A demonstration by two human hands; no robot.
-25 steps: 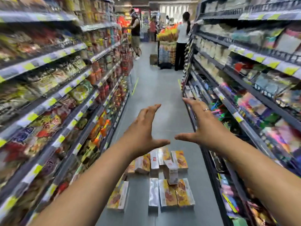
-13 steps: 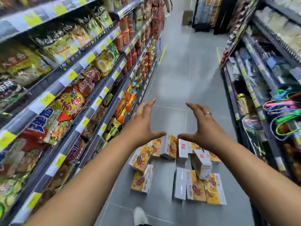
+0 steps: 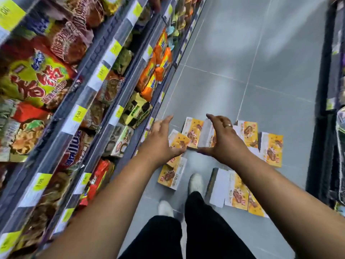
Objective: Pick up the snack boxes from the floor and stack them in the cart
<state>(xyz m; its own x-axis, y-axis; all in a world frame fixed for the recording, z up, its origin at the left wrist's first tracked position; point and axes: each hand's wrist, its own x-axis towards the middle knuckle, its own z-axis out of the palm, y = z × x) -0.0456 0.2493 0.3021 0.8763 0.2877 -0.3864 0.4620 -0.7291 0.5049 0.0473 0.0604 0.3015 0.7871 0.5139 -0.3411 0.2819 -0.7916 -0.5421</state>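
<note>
While every one of the snack boxes [image 3: 193, 134] is on the grey floor [image 3: 261, 75], I judge the job barely begun: nothing is lifted and no cart shows anywhere in my view. Both of my hands are spread wide and empty, palms facing each other above the pile. My left hand [image 3: 160, 141] hangs over the boxes nearest the shelf [image 3: 104, 101], and my right hand [image 3: 222, 141], ring on one finger, hangs over the middle of the far row. More boxes lie flat to the right and close to my white shoes [image 3: 196, 182]. Whether my fingertips touch cardboard I cannot tell. All of the picking and stacking is left to do.
</note>
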